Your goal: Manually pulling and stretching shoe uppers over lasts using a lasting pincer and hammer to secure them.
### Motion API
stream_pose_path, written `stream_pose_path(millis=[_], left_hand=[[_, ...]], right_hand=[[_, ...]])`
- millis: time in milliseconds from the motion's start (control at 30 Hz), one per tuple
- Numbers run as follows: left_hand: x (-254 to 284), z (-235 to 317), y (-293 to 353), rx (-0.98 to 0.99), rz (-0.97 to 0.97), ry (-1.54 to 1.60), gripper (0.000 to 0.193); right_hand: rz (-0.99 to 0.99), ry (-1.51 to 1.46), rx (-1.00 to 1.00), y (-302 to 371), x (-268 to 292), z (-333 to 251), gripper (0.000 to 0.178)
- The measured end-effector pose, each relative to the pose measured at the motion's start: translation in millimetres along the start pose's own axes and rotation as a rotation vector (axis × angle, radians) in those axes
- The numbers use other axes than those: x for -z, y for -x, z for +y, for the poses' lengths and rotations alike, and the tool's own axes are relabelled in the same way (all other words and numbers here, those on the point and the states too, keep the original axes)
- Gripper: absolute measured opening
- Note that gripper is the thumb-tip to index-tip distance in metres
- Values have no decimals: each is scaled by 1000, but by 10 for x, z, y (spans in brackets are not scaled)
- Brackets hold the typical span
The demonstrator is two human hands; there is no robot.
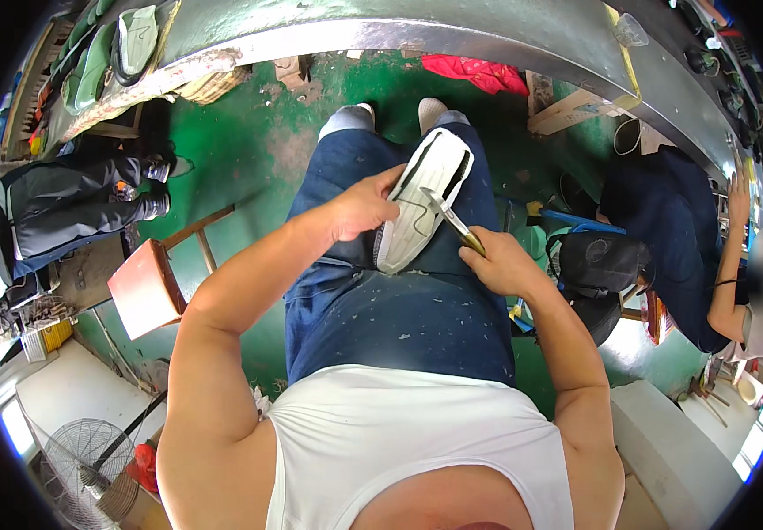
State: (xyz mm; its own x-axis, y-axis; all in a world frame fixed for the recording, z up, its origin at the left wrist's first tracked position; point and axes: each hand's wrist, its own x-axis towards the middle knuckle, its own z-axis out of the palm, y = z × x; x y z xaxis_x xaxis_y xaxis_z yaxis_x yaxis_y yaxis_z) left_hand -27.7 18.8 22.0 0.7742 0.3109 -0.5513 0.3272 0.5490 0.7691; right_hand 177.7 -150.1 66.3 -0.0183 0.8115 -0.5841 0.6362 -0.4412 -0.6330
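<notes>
White shoe piece (412, 196) is being gripped by the left hand (364, 207); right hand (501, 261) is gripping a metal tool (457, 225). Surface work is apparently proceeding; steadying seems needed next.

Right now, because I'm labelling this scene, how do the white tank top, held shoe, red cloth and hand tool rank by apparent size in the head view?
Largest to smallest:
white tank top
held shoe
red cloth
hand tool

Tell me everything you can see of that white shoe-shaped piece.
The white shoe-shaped piece is long, with dark edging and a thin dark wavy line; material unclear. It slants over dark blue clothing, the left hand holding its left edge. The right hand's tool overlaps it; contact uncertain.
</notes>
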Motion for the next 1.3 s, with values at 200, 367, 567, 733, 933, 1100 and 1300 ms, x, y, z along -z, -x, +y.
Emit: stream_pose_path(millis=[200, 367, 567, 733, 933, 1100, 1300], left_hand=[[-16, -624, 64, -237, 56, 41, 89], [-173, -634, 170, -227, 181, -200, 87], [-249, -560, 98, -96, 170, 496, 61], [-212, -730, -132, 14, 341, 403, 67], [-101, -860, -304, -114, 458, 98, 57], [-199, -806, -250, -415, 629, -465, 48], [-143, -723, -213, -631, 466, -787, 47]], right_hand=[[159, 207, 345, 53, -41, 79, 45], [283, 474, 476, -75, 23, -167, 42], [-104, 695, 259, -103, 11, -226, 28], [125, 559, 405, -134, -278, -60, 16], [-75, 214, 339, -147, 14, 93, 46], [153, 272, 261, -87, -2, 136, 57], [286, 394, 130, -226, -77, 123, 46]])
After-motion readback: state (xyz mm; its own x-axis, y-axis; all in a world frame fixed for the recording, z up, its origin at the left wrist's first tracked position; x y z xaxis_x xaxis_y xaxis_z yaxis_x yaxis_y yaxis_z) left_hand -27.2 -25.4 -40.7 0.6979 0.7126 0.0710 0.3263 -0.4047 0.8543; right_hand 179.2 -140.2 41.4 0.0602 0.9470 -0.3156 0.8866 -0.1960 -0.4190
